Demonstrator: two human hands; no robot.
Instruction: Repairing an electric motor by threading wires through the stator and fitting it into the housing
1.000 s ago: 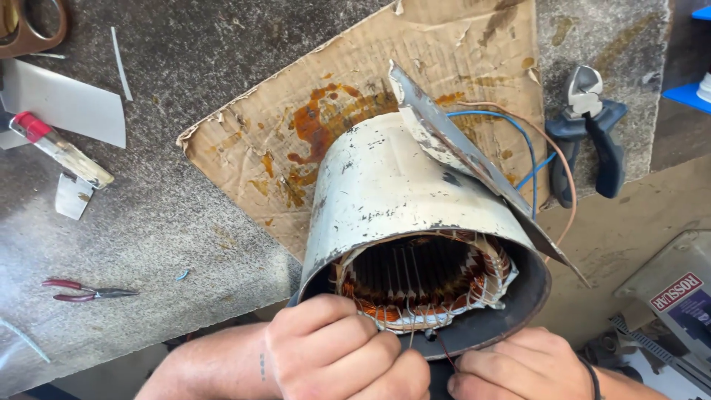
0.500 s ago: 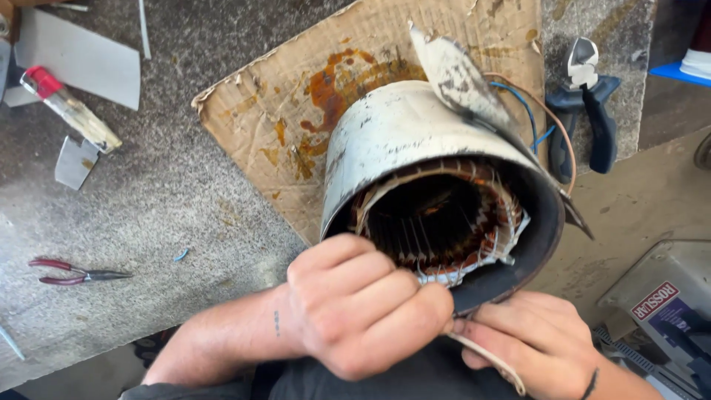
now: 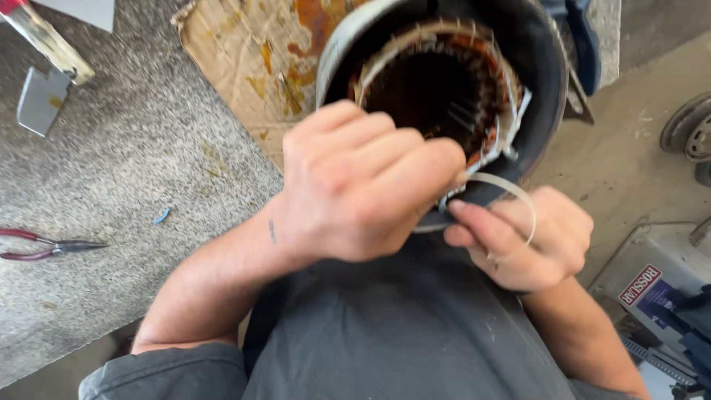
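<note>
Hands meet at the six o'clock edge of the motor stator housing (image 3: pixel 444 81), which lies on its side on stained cardboard (image 3: pixel 244 67). Our left hand (image 3: pixel 363 185) is clenched at the winding end; our right hand (image 3: pixel 526 237) pinches a thin pale strip (image 3: pixel 511 185) looping up toward the copper coils. We should keep the strip taut and guide it close against the windings.

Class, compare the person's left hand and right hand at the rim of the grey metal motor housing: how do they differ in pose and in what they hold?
The left hand is a closed fist, knuckles up, at the grey metal motor housing rim. The right hand sits lower, beside it, fingers pinched. The right hand holds a thin pale looped strip; what the left hand grips is hidden. Both are bare and meet at the rim.
</note>
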